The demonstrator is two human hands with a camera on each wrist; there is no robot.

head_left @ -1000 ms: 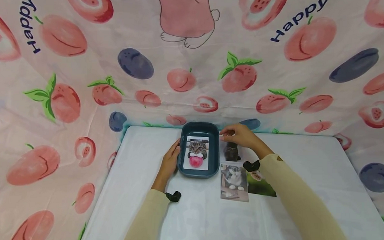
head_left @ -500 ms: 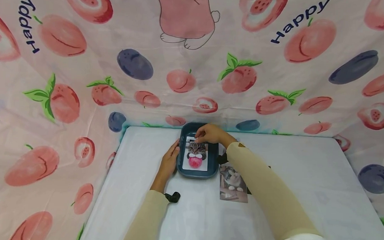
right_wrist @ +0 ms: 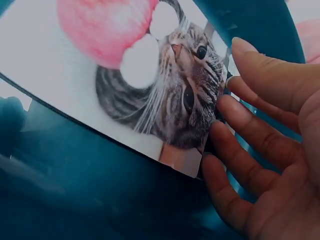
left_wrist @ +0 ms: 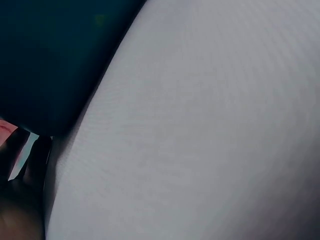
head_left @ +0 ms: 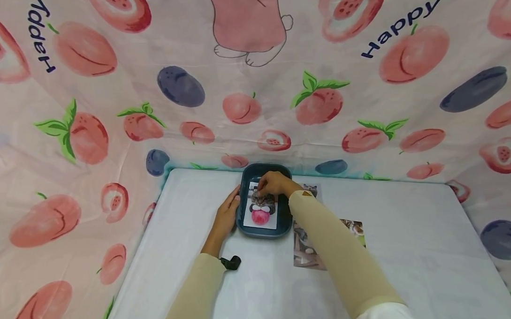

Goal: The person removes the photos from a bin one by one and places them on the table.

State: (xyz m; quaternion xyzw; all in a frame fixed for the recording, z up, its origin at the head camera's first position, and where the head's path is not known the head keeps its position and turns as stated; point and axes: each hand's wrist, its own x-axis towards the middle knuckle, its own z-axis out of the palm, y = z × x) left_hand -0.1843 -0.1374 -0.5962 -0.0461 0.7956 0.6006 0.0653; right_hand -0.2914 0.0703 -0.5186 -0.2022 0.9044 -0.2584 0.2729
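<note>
- At table's (head_left: 404, 258) far edge: tray (head_left: 284, 221), cat photo (head_left: 260, 211) inside.
- Right hand (head_left: 273, 182): fingers (right_wrist: 240, 127) straight, tips touching photo's far end.
- Left hand (head_left: 227, 216): flat against tray's left wall, gripping nothing.

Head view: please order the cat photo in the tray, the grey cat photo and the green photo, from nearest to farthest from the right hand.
Measured from the right hand:
1. Cat photo in tray, under the fingers.
2. Grey cat photo, right of the tray.
3. Green photo, further right.

A glossy paper cat photo (right_wrist: 150, 85) lies in a smooth dark-teal plastic tray (head_left: 284, 217) on matt white cloth (head_left: 404, 258).
</note>
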